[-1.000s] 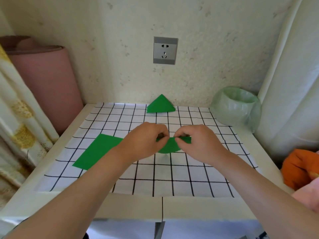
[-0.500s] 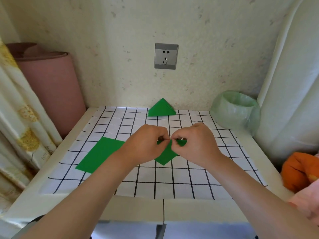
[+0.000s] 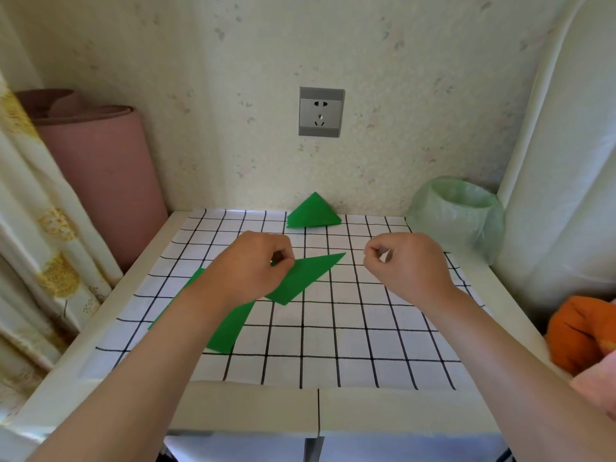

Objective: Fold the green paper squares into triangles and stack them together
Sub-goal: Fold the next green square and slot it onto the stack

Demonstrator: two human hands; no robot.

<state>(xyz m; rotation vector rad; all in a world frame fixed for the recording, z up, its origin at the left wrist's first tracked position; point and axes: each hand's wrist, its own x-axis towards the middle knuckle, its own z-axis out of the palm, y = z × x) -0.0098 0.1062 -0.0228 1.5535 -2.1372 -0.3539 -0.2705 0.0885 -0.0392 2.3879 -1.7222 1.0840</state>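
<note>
Clock positions read from the centre of the grid mat (image 3: 333,328) on the white table (image 3: 253,408), with 12 o'clock toward the wall. At 10 o'clock, off the table: upright pink roll (image 3: 100,181). At 2 o'clock, past the mat's corner: bin (image 3: 456,215) lined with a pale green bag. At 8 o'clock, flat on the mat: unfolded green squares (image 3: 230,325), partly hidden under the left forearm. At centre: folded triangle (image 3: 306,275), long point aimed toward 2 o'clock, its 9 o'clock corner pinched between thumb and fingers of the left hand (image 3: 246,265). Near 3 o'clock, apart from the paper: right hand (image 3: 410,265), fingers curled in, thumb tip against forefinger, holding nothing. At 12 o'clock, at the mat's far edge: stack of triangles (image 3: 313,211). Above it, on the wall: socket (image 3: 321,112).
</note>
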